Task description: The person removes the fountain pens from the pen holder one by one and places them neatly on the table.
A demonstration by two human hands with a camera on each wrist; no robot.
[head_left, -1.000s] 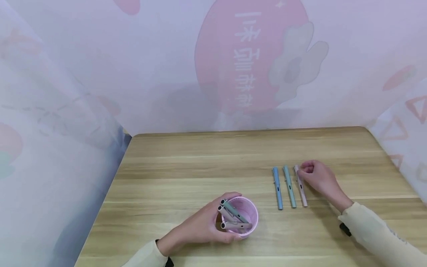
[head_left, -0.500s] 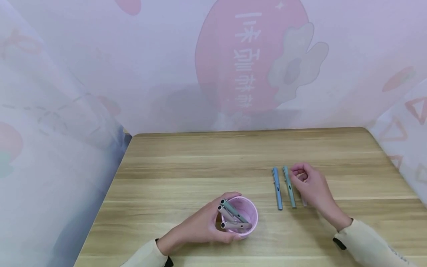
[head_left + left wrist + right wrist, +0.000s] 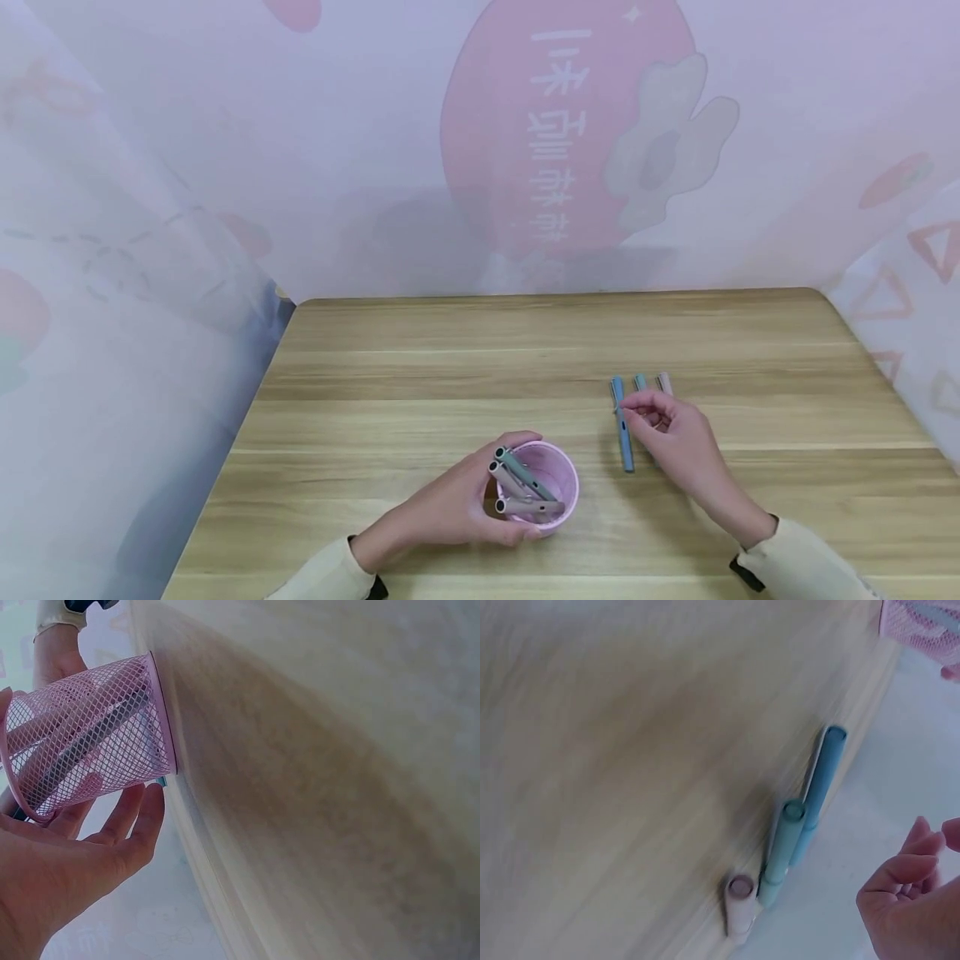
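Right hand (image 3: 675,437) shifted leftward over lengthwise blue pen (image 3: 622,425).

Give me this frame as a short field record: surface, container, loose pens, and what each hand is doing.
surface: wooden table
container: pink mesh cup, upright, pens inside
loose pens: blue pen, green pen and pink pen, side by side on the table
left hand: grips the pink mesh cup
right hand: over the loose pens, fingers loosely curled, holds nothing; the right wrist view shows it clear of them
backdrop: printed curtain
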